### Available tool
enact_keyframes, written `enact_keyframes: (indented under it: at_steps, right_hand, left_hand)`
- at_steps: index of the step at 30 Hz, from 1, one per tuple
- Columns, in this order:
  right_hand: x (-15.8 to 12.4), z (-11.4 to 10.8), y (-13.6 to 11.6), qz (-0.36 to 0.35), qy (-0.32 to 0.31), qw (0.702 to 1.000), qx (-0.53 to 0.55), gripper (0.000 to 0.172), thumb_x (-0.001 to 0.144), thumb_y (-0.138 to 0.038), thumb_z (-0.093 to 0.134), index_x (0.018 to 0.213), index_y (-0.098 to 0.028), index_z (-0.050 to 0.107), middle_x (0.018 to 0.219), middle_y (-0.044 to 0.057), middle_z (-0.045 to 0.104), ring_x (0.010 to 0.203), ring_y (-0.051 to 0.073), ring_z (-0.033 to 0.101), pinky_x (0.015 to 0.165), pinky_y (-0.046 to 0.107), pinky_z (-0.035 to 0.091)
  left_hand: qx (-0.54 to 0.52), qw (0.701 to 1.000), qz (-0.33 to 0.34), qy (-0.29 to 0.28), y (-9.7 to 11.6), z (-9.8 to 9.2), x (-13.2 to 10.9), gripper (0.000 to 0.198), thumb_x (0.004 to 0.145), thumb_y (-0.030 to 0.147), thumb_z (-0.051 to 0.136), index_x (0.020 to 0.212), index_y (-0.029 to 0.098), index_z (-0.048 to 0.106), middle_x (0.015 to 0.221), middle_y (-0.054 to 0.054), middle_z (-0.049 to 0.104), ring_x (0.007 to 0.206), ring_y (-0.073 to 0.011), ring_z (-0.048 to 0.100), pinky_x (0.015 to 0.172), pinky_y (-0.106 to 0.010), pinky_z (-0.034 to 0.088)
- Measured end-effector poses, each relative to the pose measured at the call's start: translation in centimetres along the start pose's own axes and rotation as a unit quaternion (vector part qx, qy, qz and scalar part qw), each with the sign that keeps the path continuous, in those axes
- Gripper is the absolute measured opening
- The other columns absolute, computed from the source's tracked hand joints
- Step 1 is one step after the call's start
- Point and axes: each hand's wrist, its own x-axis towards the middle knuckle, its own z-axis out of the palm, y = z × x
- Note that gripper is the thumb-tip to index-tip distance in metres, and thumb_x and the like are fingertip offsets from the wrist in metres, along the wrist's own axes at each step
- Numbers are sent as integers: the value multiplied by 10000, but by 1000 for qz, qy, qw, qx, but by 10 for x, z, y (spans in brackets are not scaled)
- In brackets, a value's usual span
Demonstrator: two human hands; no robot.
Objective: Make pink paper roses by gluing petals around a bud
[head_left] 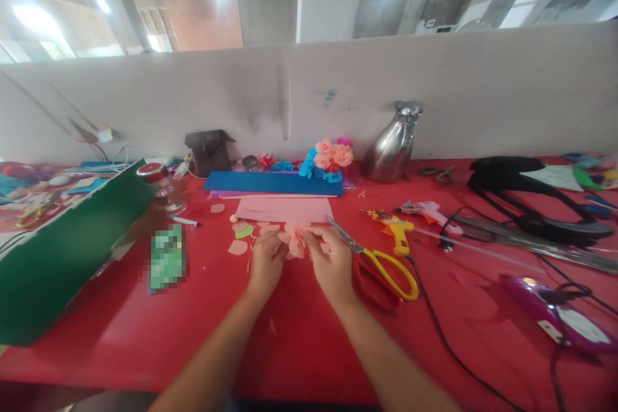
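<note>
Between my two hands is a pink paper flower [296,242] with loose, spread petals. My right hand [333,265] pinches its right side between thumb and forefinger. At its left edge, my left hand [266,261] has its fingers closed on the petals. Cut pink petals [238,247] and a green paper piece [244,232] lie just beyond my left hand. A pink paper sheet [282,209] lies behind the flower. Open scissors with yellow handles [392,270] rest beside my right hand.
A yellow glue gun [396,232], pink glue gun [432,214] and purple device [555,312] with cords lie right. Behind stand finished paper flowers [333,158], blue sheets [275,183] and a steel jug [393,141]. Left are a glass jar [167,190] and green board [72,257].
</note>
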Motion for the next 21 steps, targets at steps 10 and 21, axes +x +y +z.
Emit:
enact_keyframes:
  at_steps: [10, 21]
  right_hand:
    - [1, -1, -7, -9, -3, 1000, 18, 127, 822, -336, 610, 897, -248, 662, 903, 36, 691, 871, 205, 610, 808, 374, 482]
    - [1, 0, -3, -49, -15, 999, -2, 87, 826, -305, 597, 831, -261, 673, 849, 25, 681, 867, 215, 599, 807, 394, 471]
  left_hand:
    - [2, 999, -3, 48, -9, 1, -1, 285, 739, 97, 462, 466, 178, 472, 546, -2, 505, 586, -143, 469, 587, -257, 342]
    - [-16, 998, 15, 54, -6, 0, -1, 301, 798, 148, 498, 506, 182, 561, 528, 3, 508, 599, -149, 506, 601, -262, 377]
